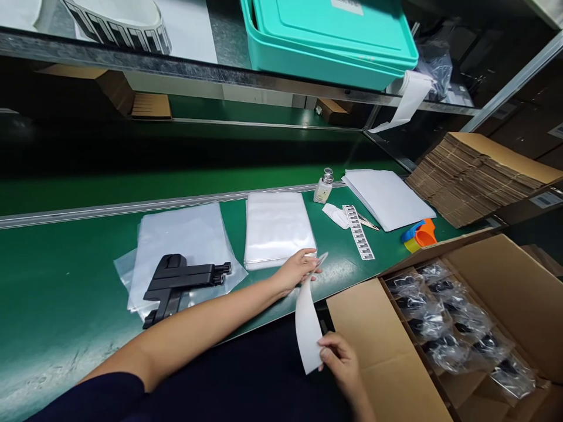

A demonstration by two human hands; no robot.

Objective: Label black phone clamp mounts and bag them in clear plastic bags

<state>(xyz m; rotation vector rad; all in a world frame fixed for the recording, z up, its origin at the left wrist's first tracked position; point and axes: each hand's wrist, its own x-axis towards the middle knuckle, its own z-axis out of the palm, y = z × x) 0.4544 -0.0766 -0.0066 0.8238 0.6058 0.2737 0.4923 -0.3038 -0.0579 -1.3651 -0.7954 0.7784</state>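
Note:
My left hand [298, 269] reaches over the green table and pinches the upper end of a white paper strip [307, 325], just in front of a stack of clear plastic bags [277, 228]. My right hand [341, 360] grips the lower end of the same strip near the table's front edge. A black plastic part [178, 284] lies on loose clear bags [185, 246] to the left of my left arm.
An open cardboard box [497, 281] of bagged black parts [444, 319] stands at the right. Behind lie a label strip [358, 232], a small bottle [324, 186], white sheets [387, 198], flat cartons [475, 176] and an orange tape dispenser [421, 234]. A teal bin [325, 38] sits on the shelf above.

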